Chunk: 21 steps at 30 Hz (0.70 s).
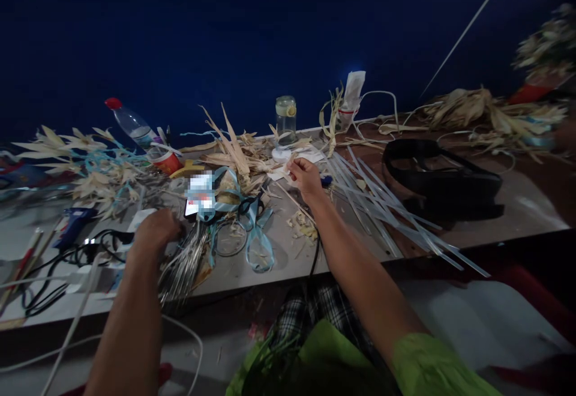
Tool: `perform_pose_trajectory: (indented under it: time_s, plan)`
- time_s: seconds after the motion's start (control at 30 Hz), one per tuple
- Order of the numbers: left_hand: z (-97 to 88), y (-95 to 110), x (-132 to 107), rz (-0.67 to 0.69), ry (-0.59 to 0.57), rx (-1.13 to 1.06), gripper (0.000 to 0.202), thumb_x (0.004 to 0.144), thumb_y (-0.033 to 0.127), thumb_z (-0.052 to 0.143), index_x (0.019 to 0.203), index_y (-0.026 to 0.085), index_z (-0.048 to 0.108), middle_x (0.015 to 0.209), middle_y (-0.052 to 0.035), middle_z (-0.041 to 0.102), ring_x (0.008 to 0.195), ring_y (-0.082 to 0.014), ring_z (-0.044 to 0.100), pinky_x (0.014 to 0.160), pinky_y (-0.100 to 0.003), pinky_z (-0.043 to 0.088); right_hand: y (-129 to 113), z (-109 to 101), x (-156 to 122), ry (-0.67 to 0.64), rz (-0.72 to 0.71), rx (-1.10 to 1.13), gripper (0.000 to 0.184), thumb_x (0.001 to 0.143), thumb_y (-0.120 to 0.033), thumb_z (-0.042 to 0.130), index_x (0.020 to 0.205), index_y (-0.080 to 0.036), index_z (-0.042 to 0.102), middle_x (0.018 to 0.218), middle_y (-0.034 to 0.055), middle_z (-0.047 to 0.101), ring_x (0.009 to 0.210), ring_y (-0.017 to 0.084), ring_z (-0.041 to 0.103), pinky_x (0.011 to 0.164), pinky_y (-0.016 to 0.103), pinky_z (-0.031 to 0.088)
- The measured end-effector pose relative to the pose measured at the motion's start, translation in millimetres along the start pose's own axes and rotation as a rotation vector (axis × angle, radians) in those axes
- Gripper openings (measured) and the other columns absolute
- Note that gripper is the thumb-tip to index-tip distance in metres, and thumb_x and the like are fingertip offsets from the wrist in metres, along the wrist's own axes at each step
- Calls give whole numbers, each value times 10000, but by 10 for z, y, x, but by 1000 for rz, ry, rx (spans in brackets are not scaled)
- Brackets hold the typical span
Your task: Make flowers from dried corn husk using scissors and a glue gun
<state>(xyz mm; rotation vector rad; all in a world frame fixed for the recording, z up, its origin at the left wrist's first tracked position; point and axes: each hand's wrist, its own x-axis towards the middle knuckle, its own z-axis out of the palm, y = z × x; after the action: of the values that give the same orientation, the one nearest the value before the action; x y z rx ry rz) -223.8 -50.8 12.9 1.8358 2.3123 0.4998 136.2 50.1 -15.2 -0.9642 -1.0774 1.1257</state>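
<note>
My right hand [306, 179] is closed in a pinch on a small pale piece [289, 166] that looks like dried husk. Just beyond it are a white round lid [281, 155] and a glass jar [286, 121]. My left hand [158, 229] is over the table's left part, blurred, its fingers mostly hidden. Beside it lie a bundle of thin metal wires [183, 270] and a lit phone [200, 195]. Light-blue ribbon [260, 246] curls between my hands. Dry corn husks [231, 147] are heaped behind it.
Clear plastic strips [382, 204] and a black headset-like strap [443, 180] lie to the right. Husk flowers [101, 165], a tilted bottle [130, 123], a red cup [164, 160] and tangled cables [58, 270] crowd the left. Another person's hand [566, 135] is blurred at the right edge.
</note>
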Motion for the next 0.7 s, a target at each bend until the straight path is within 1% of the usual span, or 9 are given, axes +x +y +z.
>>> perform_pose_trajectory:
  time_s: [0.07,0.13,0.2,0.27,0.33,0.37,0.47,0.57,0.7]
  plan:
    - [-177,69,-21,-170,27,213,194,607,272,563,473,166,472,410,6,364,434,-107,293,485,-227,226,0,0,3,5,-5,-2,219,660,-355,600,577,-181,497,466,-66,401,464,67,335,486,230,254]
    - [-359,234,-53,-237,113,225,150,654,300,543,566,178,533,468,8,392,464,-112,307,486,-234,250,4,2,6,2,-4,1,223,656,-359,605,580,-181,495,468,-67,400,463,65,332,485,229,251]
    - [-468,509,-115,-217,189,24,135,667,317,565,659,183,558,541,14,464,508,-106,368,499,-225,279,11,8,8,-3,-1,17,224,651,-358,610,582,-181,492,462,-71,391,457,62,323,479,228,240]
    - [-450,876,-205,-129,178,-468,163,668,288,589,797,190,567,573,30,485,503,-91,398,495,-220,311,17,20,6,-18,-2,43,219,647,-351,614,585,-179,493,452,-73,390,450,60,320,476,226,235]
    - [-300,1277,-293,11,21,-959,345,647,255,638,981,212,561,652,34,529,497,-69,398,506,-216,339,17,36,0,-28,1,83,215,640,-344,620,586,-177,496,451,-73,399,444,56,323,470,222,233]
    - [-188,1468,-324,56,-80,-1098,360,647,249,648,998,201,579,680,23,540,498,-60,393,506,-215,344,14,44,-5,-32,9,106,215,634,-346,624,591,-176,499,452,-73,406,440,55,326,466,220,232]
    - [211,1917,-329,101,-312,-1258,267,631,226,673,886,152,643,694,-3,560,527,-56,423,496,-201,345,-15,63,-25,-42,64,167,253,605,-377,650,601,-181,491,450,-75,414,427,51,332,452,212,239]
    - [564,2135,-236,36,-435,-1373,226,583,200,691,794,145,631,653,19,545,527,-45,439,494,-178,341,-58,61,-42,-89,141,214,307,585,-415,675,603,-188,468,447,-77,420,415,50,340,435,205,247]
    - [810,2193,-119,-71,-451,-1387,171,570,197,675,684,141,561,672,0,584,637,-87,548,591,-198,415,-96,42,-34,-116,155,254,304,597,-423,678,609,-187,487,453,-75,424,421,50,359,437,201,265]
